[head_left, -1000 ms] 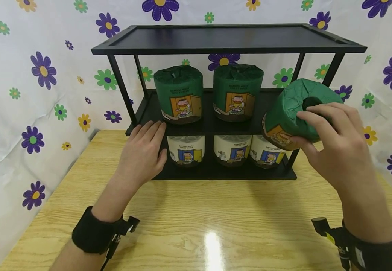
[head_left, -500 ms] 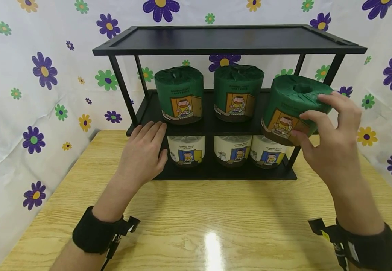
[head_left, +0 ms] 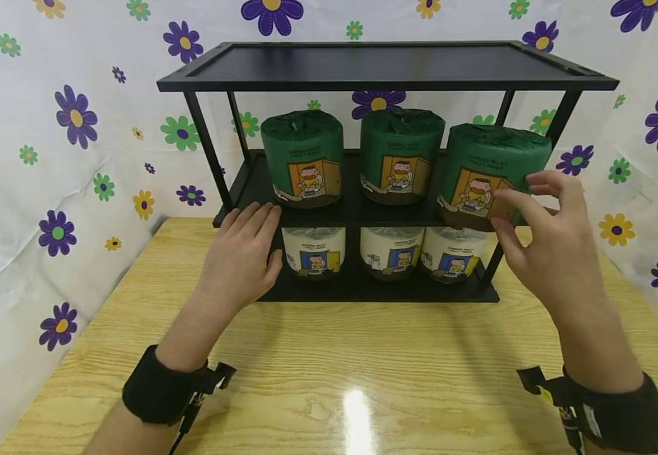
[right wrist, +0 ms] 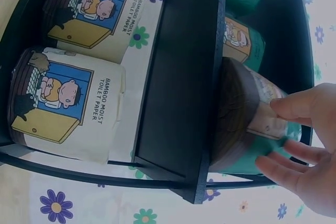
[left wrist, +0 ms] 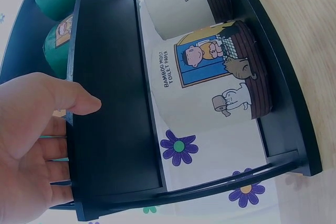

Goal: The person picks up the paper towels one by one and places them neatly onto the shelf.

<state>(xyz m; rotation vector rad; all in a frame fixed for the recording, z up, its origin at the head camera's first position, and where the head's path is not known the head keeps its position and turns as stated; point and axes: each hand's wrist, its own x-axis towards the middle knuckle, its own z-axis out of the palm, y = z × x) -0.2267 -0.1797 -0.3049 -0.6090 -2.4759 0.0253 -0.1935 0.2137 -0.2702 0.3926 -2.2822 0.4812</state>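
Observation:
My left hand (head_left: 244, 259) rests with straight fingers on the front left edge of the black rack's (head_left: 329, 218) middle shelf. In the left wrist view its thumb lies over that edge. At the right end of this shelf, my right hand (head_left: 559, 246) holds a green-wrapped toilet roll (head_left: 490, 167) from its front and right side, thumb and fingertips bent against the wrapper. This roll leans, its base jutting past the shelf edge; the right wrist view shows its dark underside (right wrist: 231, 114). Two more green rolls, a left one (head_left: 306, 148) and a middle one (head_left: 400, 148), stand upright on the same shelf.
Three white-wrapped toilet rolls, a left one (head_left: 314, 253), a middle one (head_left: 391, 253) and a right one (head_left: 453, 256), stand on the bottom shelf. A top panel (head_left: 374, 62) lies above. The right-hand post (head_left: 559, 120) is close to the held roll. Underneath is a wooden table (head_left: 329, 366).
The green roll in my right hand has tipped back from a strong slant to nearly upright and settled further into the shelf. My right fingers have slid down off its top. The left hand stays put.

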